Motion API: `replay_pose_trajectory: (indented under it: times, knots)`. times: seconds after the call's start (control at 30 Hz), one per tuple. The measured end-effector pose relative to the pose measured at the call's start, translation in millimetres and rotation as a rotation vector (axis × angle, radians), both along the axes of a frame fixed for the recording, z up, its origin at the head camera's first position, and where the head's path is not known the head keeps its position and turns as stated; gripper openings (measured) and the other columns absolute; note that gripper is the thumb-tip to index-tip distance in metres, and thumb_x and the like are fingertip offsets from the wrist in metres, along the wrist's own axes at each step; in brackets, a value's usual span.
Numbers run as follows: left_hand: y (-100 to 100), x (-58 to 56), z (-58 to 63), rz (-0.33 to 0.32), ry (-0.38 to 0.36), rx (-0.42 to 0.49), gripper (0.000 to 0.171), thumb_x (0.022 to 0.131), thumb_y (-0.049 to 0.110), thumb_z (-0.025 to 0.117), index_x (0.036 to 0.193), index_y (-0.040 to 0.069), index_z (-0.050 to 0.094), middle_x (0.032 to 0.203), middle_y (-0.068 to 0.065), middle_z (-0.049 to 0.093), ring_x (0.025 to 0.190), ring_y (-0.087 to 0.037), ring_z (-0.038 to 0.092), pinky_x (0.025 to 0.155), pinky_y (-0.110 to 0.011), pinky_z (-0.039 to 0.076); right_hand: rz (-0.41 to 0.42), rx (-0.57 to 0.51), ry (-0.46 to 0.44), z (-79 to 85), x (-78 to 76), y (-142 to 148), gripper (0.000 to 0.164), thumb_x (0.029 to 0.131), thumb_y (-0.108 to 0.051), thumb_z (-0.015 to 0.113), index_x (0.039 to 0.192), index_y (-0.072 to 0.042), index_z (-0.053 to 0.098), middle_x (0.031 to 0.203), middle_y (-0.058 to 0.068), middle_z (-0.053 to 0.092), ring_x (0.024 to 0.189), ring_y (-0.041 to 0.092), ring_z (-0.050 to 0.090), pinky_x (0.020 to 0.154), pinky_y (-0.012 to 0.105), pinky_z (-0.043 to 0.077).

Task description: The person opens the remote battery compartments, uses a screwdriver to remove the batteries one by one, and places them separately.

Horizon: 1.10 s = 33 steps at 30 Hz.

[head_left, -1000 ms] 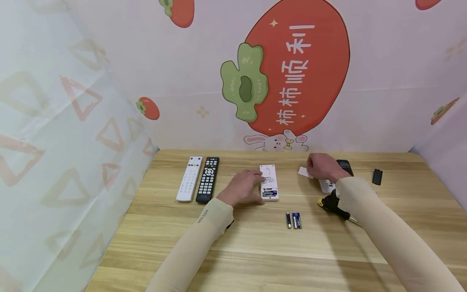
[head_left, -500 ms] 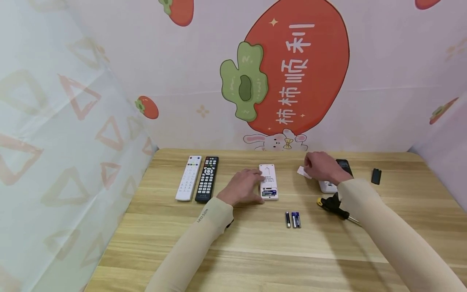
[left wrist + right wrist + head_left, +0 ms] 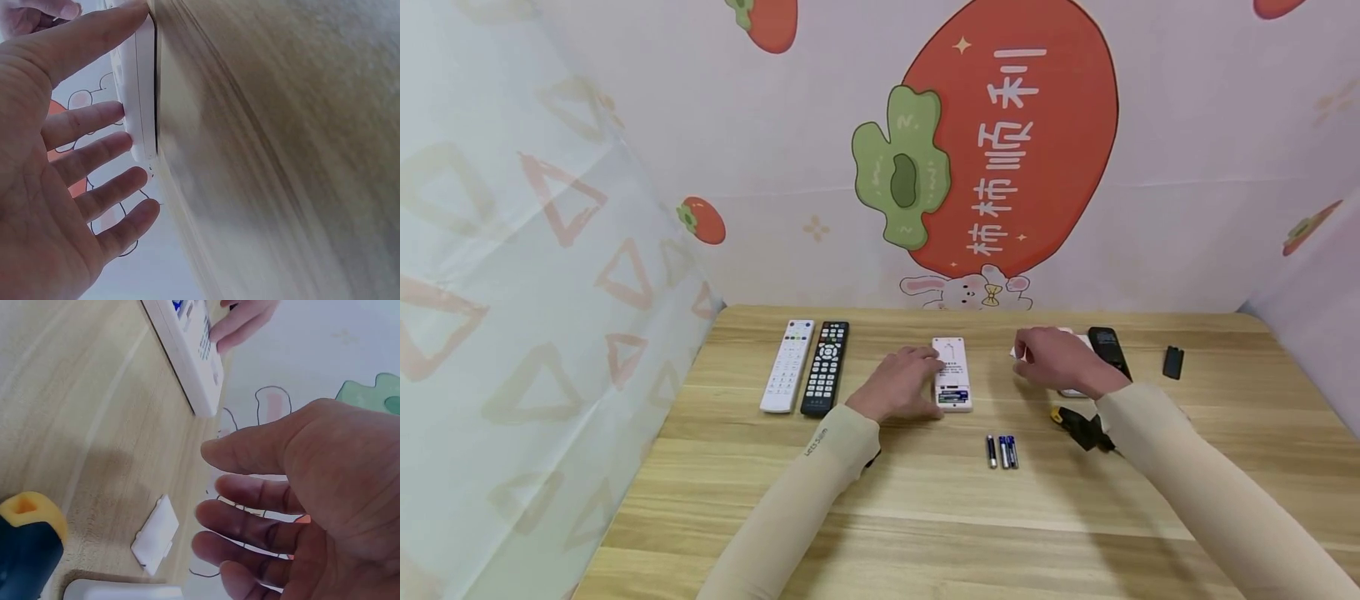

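Observation:
A white remote control lies back up, with blue batteries showing in its uncovered compartment. My left hand rests against its left side. In the left wrist view the thumb touches one end of the remote and fairly straight fingertips meet its edge. To the right, my right hand hovers low with relaxed, separated fingers and nothing between them. A small white battery cover lies on the table just beyond those fingertips. Behind that hand, another white remote is mostly hidden in the head view.
Three loose batteries lie in front. A yellow-and-black screwdriver is partly under the right sleeve. A black remote and black battery cover sit at right. White and black remotes lie at left.
My right hand has shifted slightly left and toward me, uncovering more of the black remote at right. The left hand stays on the white remote.

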<state>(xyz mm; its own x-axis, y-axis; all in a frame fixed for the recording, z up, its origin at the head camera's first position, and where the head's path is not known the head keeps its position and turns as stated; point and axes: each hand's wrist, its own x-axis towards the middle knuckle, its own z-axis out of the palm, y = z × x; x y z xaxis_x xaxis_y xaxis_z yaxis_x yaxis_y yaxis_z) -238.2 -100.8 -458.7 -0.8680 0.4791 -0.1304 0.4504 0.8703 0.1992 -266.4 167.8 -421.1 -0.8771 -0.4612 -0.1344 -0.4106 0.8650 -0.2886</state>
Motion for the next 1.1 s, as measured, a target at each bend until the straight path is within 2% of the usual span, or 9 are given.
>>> replay_pose_trajectory:
  times: [0.27, 0.43, 0.53, 0.73, 0.93, 1.1]
  knots:
    - [-2, -0.3, 2.9, -0.015, -0.009, 0.032, 0.085, 0.079, 0.056, 0.083, 0.148, 0.017, 0.053, 0.159, -0.003, 0.04, 0.146, -0.026, 0.034, 0.119, -0.049, 0.03, 0.051, 0.022, -0.036, 4.0, 18.0, 10, 0.015, 0.093, -0.021, 0.069, 0.096, -0.007, 0.064, 0.078, 0.0, 0.057, 0.066, 0.016, 0.052, 0.06, 0.032, 0.046]
    - [-6, -4.4, 2.8, -0.059, -0.017, 0.031, 0.097, 0.08, 0.06, 0.08, 0.158, 0.021, 0.038, 0.165, 0.0, 0.029, 0.151, -0.025, 0.025, 0.121, -0.05, 0.024, 0.063, 0.046, -0.046, 6.6, 35.6, 23, 0.022, 0.092, -0.027, 0.071, 0.098, -0.007, 0.064, 0.077, -0.002, 0.055, 0.066, 0.015, 0.05, 0.059, 0.032, 0.043]
    - [-8, -5.4, 4.3, -0.095, -0.048, 0.005, 0.097, 0.083, 0.062, 0.075, 0.161, 0.022, 0.032, 0.168, 0.001, 0.022, 0.154, -0.025, 0.018, 0.122, -0.052, 0.02, 0.065, 0.075, -0.05, 6.2, 44.9, 33, 0.03, 0.089, -0.033, 0.075, 0.1, -0.008, 0.063, 0.08, -0.002, 0.055, 0.07, 0.016, 0.051, 0.06, 0.034, 0.044]
    - [-10, -5.9, 1.3, -0.139, -0.079, 0.013, 0.086, 0.09, 0.056, 0.071, 0.158, 0.016, 0.037, 0.167, -0.001, 0.024, 0.154, -0.022, 0.019, 0.123, -0.046, 0.02, 0.044, 0.107, -0.125, 1.4, 58.5, 52, 0.045, 0.084, -0.045, 0.081, 0.103, -0.009, 0.062, 0.084, -0.001, 0.056, 0.071, 0.016, 0.05, 0.059, 0.032, 0.042]
    - [-6, -4.3, 1.6, -0.135, -0.068, 0.017, 0.081, 0.092, 0.049, 0.073, 0.156, 0.013, 0.041, 0.165, -0.003, 0.029, 0.152, -0.02, 0.025, 0.122, -0.04, 0.024, 0.011, 0.104, -0.219, -4.3, 67.4, 64, 0.048, 0.082, -0.042, 0.084, 0.107, -0.008, 0.061, 0.082, 0.0, 0.055, 0.071, 0.017, 0.05, 0.061, 0.034, 0.042]
    - [-3, -3.7, 0.6, -0.126, -0.064, -0.002, 0.08, 0.092, 0.05, 0.072, 0.156, 0.014, 0.041, 0.165, -0.002, 0.029, 0.151, -0.02, 0.026, 0.121, -0.041, 0.026, 0.014, 0.096, -0.225, -12.2, 67.8, 71, 0.046, 0.083, -0.038, 0.084, 0.109, -0.007, 0.061, 0.086, 0.0, 0.057, 0.074, 0.017, 0.051, 0.065, 0.036, 0.045]
